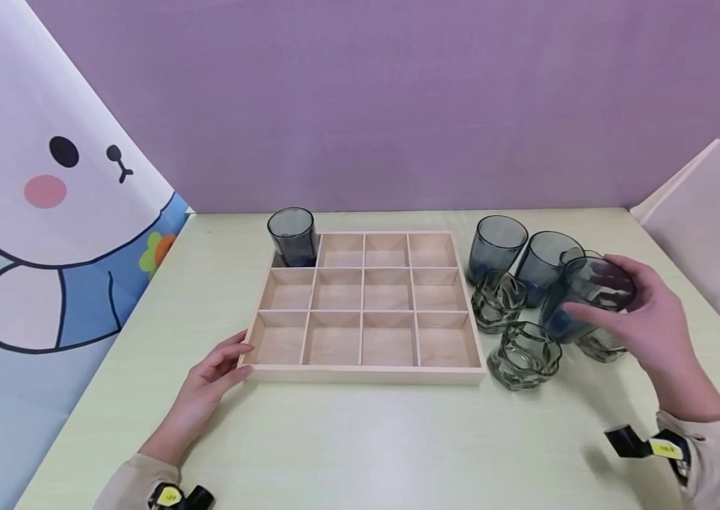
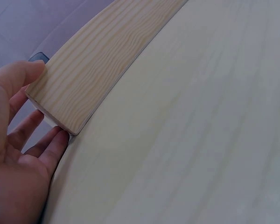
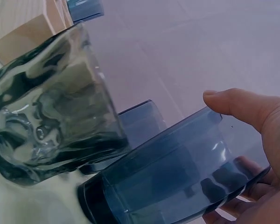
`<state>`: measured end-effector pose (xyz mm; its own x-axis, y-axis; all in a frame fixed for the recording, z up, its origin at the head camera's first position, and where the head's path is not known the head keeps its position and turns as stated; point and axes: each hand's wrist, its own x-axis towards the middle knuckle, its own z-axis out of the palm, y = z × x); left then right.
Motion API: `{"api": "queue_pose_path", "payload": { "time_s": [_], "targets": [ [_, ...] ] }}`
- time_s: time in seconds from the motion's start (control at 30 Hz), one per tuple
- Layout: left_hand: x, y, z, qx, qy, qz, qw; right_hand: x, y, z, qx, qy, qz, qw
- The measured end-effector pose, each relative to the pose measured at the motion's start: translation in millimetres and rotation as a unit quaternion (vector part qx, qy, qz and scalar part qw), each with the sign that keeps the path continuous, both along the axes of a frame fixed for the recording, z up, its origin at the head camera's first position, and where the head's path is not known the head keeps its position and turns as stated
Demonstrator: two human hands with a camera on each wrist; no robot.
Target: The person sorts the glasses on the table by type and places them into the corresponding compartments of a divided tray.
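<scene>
Blue-tinted, smooth-walled glass forms the tumbler (image 1: 566, 308) in the right hand (image 1: 653, 319). The right hand is clamped on this tumbler near its rim, thumb on one side and fingers on the other. The head view locates it to the right of the wooden tray (image 1: 360, 375), among the other glasses on the surface (image 1: 366, 446). Whether its base touches the surface cannot be told.

The left hand (image 1: 213, 372) is at the near left corner of the tray, digits apart and touching the wood. The left wrist view adds detail hidden from above: the thumb lies at the upper edge, several fingertips meet the narrow end face, and grain runs along the wall.

Only the head view shows the full tray layout: three rows of four compartments, with a second smooth tumbler (image 1: 294, 237) in the far left compartment. Two further smooth tumblers, a rear one (image 1: 496, 248) and a nearer one (image 1: 547, 262), stand right of the tray.

The right wrist view shows the held tumbler's dark, thick base and fingers visible through its wall. A wavy greenish glass (image 3: 56, 112) overlaps the tray corner in that view.
</scene>
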<state>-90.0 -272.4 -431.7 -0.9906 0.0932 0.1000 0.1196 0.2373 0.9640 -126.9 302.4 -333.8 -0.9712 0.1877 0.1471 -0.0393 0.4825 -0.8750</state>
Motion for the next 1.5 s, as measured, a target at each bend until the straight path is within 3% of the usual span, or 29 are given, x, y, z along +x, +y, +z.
{"api": "queue_pose_path", "payload": {
  "time_s": [0.33,0.57,0.97,1.23,1.5],
  "targets": [
    [0.3,0.7,1.2,-0.004,-0.006,0.0,1.0,1.1,0.0,12.4,-0.034,0.035,0.013,0.9988],
    [0.1,0.7,0.8,-0.003,-0.004,-0.001,1.0,0.3,-1.8,21.3,-0.119,0.072,0.049,0.9891],
    [0.5,1.0,2.0,-0.002,-0.006,-0.003,1.0,1.3,-12.8,35.5,-0.141,0.093,0.059,0.9839],
    [0.1,1.1,2.7,-0.001,-0.004,-0.003,1.0,-2.9,-25.9,37.9,-0.213,0.129,0.103,0.9629],
    [1.1,1.0,3.5,-0.008,-0.015,0.001,0.9999,-8.3,-36.6,42.0,-0.18,0.118,0.1,0.9714]
  ]
}}
